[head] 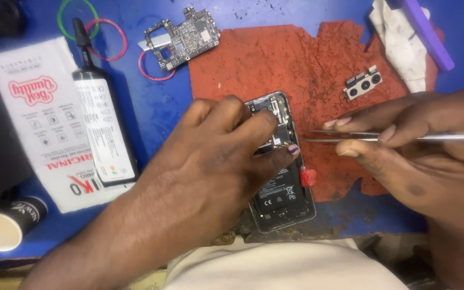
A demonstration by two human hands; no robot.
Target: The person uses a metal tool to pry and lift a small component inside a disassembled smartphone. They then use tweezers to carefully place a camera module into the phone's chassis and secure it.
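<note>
Pressing down on the opened phone, your left hand covers its left side, fingers curled together with the tips on the upper internals. That phone lies face down at the near edge of the red mat, its battery and a red tab showing. Just right of it, your right hand pinches metal tweezers between thumb and fingertips, points aimed left toward the phone. Farther off lie a camera module, a circuit board and a black bottle.
</note>
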